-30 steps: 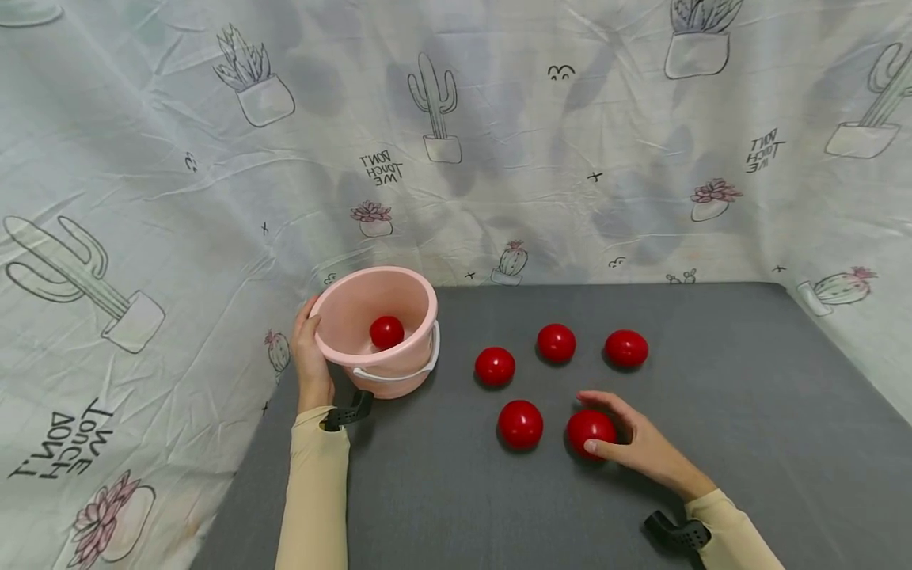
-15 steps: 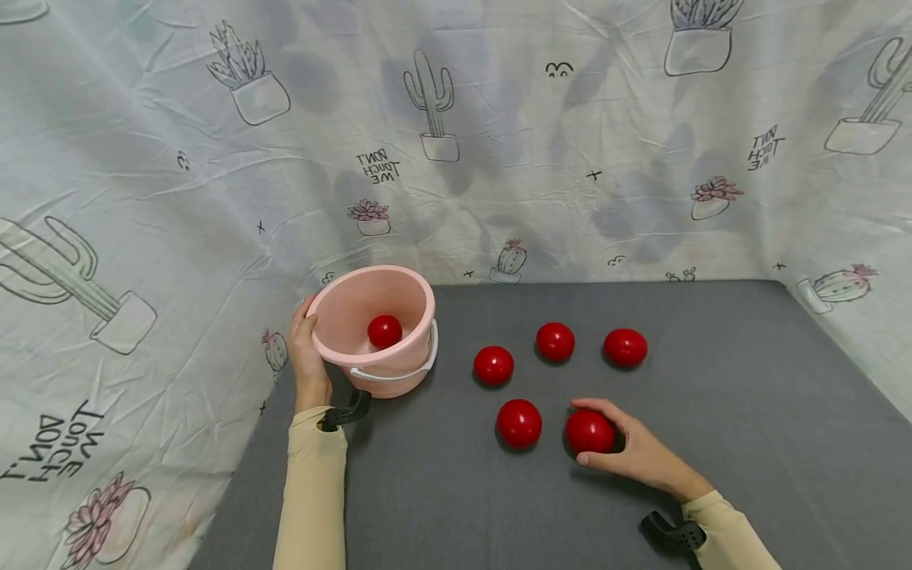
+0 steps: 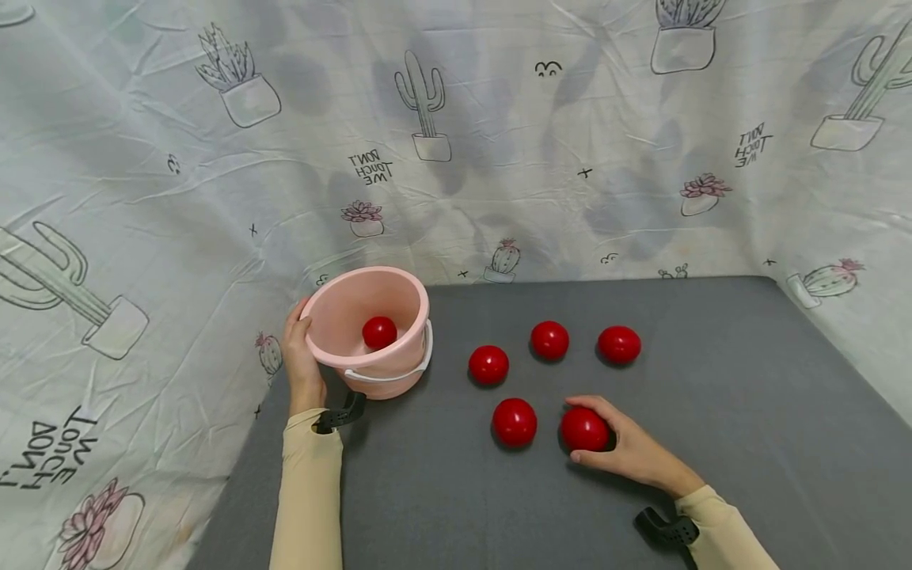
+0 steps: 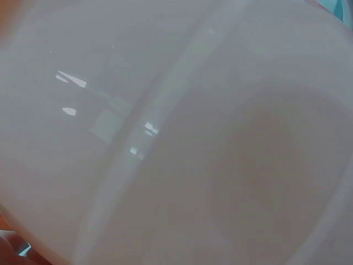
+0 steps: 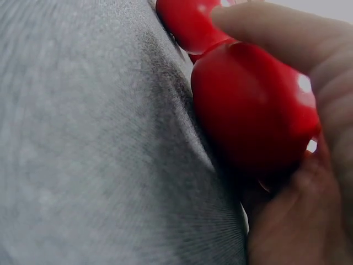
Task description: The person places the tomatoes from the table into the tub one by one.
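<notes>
My left hand [image 3: 302, 360] grips the left side of a pale pink bucket [image 3: 385, 370], its thumb at the rim. The bucket tilts a little toward me and has a white handle hanging at its front. One glossy red ball lies inside it. In the left wrist view the bucket's pinkish wall [image 4: 182, 165] fills nearly everything. On the table my right hand [image 3: 634, 453] holds another red ball [image 3: 584, 429], thumb on the near side and fingers curled round the far side. The right wrist view shows this ball [image 5: 248, 107] low against the grey cloth, between thumb and fingers.
Left of the held ball sits a red ball [image 3: 514, 422]. Three more stand farther back: a left ball [image 3: 488, 365], a middle ball [image 3: 549, 340] and a right ball [image 3: 619, 345]. A cactus-print curtain [image 3: 499, 158] borders the grey table [image 3: 442, 491] behind and at both sides.
My right thumb has come down off the ball's front to its near side, and the hand has settled round the ball. The left hand keeps its grip on the bucket. The view has shifted slightly.
</notes>
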Demonstrator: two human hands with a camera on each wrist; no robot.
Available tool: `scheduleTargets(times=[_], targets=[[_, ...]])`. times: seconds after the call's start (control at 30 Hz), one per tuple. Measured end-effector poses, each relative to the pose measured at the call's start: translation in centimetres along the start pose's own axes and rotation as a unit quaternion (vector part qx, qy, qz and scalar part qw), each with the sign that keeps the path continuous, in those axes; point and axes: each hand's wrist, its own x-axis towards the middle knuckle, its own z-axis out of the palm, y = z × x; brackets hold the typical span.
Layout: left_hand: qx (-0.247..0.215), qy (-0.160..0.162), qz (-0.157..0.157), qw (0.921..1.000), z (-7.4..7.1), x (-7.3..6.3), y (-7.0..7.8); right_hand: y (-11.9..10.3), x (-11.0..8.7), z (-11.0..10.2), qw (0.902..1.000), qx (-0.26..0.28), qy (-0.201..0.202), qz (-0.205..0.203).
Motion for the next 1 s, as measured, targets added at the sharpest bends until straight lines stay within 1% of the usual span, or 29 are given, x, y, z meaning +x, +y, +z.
scheduleTargets(times=[0.1, 0.27, 0.53, 0.67, 0.73, 0.8, 0.9, 1.0], targets=[[0.001, 0.001, -0.001, 1.0000, -0.15, -0.03, -0.02, -0.04, 0.10, 0.13, 1.0000, -0.003, -0.001, -0.004], [0.002, 0.003, 0.002, 1.0000, -0.33, -0.01, -0.01, -0.19, 0.28, 0.32, 1.0000, -0.009, -0.001, 0.004], [0.003, 0.005, 0.003, 1.0000, -0.27, 0.29, 0.04, -0.18, 0.41, 0.54, 0.9997, -0.018, 0.007, -0.015], [0.002, 0.001, 0.008, 1.0000, -0.19, 0.44, 0.02, -0.16, 0.35, 0.51, 0.9994, -0.019, 0.016, -0.023], [0.003, -0.001, 0.012, 0.9999, -0.14, 0.47, 0.00, -0.19, 0.34, 0.44, 0.9995, -0.017, 0.019, -0.018], [0.003, -0.002, 0.016, 0.9999, -0.10, 0.52, -0.02, -0.23, 0.35, 0.33, 0.9998, -0.010, 0.019, -0.005], [0.007, -0.001, 0.014, 0.9999, -0.07, 0.57, -0.06, -0.21, 0.38, 0.09, 0.9997, 0.004, 0.020, 0.011], [0.009, 0.002, 0.012, 0.9999, -0.04, 0.63, -0.14, -0.11, 0.41, -0.20, 0.9994, 0.020, 0.024, 0.014]])
